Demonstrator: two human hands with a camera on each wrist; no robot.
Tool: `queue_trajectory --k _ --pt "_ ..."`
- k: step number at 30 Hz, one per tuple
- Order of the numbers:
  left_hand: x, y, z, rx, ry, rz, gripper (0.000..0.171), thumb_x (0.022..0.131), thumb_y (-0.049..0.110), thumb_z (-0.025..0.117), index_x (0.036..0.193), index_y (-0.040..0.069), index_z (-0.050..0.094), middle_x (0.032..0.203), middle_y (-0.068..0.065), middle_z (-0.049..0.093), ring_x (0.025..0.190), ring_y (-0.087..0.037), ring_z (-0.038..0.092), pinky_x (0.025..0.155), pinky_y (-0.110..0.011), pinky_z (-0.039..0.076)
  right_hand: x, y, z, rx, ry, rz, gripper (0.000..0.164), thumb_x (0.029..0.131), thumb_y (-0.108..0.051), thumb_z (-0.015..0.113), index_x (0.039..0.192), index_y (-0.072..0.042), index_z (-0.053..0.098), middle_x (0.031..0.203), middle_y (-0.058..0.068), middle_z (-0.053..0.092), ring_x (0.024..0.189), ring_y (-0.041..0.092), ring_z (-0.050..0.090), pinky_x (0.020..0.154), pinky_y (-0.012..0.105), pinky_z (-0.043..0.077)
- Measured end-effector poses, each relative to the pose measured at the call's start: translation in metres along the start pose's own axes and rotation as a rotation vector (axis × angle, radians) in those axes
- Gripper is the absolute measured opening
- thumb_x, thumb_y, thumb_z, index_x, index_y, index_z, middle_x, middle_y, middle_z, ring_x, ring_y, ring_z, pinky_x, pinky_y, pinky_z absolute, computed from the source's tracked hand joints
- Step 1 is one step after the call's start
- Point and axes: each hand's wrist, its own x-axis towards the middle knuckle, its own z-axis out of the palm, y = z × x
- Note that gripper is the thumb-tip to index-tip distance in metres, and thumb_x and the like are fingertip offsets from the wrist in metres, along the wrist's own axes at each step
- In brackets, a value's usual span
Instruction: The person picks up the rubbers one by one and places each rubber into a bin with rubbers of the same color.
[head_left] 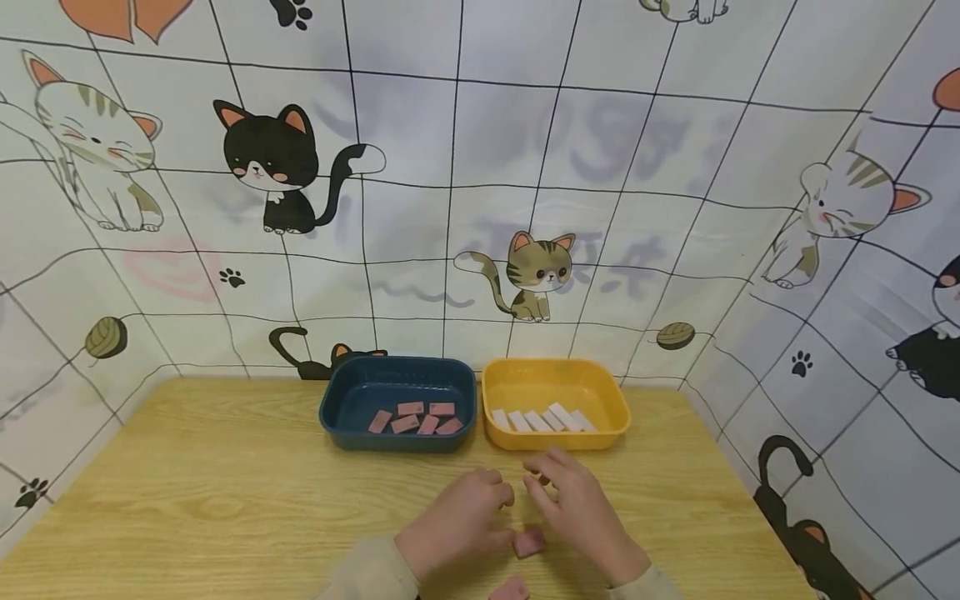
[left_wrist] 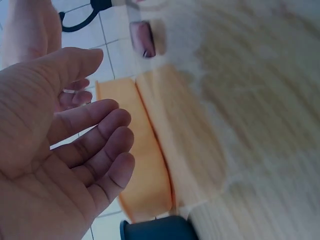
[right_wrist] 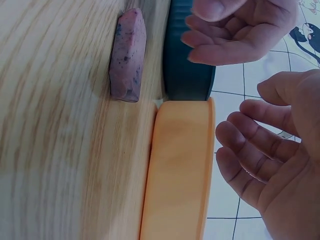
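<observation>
My left hand [head_left: 459, 518] and right hand [head_left: 576, 507] hover over the table in front of the trays. Their fingers are loosely bent, and the wrist views show nothing held in the left palm [left_wrist: 65, 145] or the right palm [right_wrist: 272, 150]. Below and between them lies a pink block [head_left: 529, 542], eraser-like; the right wrist view shows dark specks on this pink block [right_wrist: 127, 57]. A second pink block [head_left: 510, 589] sits nearer the front, partly cut off by the frame's lower edge.
A dark blue tray [head_left: 397, 443] at the back holds several pink blocks [head_left: 405, 423]. Beside it on the right, a yellow tray [head_left: 558, 442] contains several white blocks [head_left: 536, 421]. Behind the wooden table [head_left: 225, 492] rises a cat-patterned wall covering [head_left: 412, 225].
</observation>
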Motion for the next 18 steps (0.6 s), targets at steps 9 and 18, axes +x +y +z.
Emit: queue_trajectory --k 9,18 --pt "0.003 0.009 0.009 -0.087 -0.084 0.025 0.043 0.099 0.041 0.068 0.065 0.016 0.06 0.06 0.013 0.038 0.056 -0.003 0.036 0.054 -0.018 0.029 -0.001 0.002 0.0 0.017 0.005 -0.022 0.014 0.088 0.001 0.075 0.095 -0.011 0.074 0.093 -0.001 0.069 0.079 0.001 0.061 0.064 0.02 0.052" --pt "0.005 0.011 0.014 -0.077 -0.055 0.087 0.04 0.097 0.032 0.071 0.062 0.018 0.057 0.06 0.015 0.036 0.057 0.0 0.035 0.055 -0.014 0.027 -0.003 0.003 -0.001 0.024 0.009 -0.013 0.014 0.088 0.001 0.075 0.094 -0.012 0.075 0.092 -0.002 0.068 0.078 0.005 0.062 0.064 0.022 0.052"
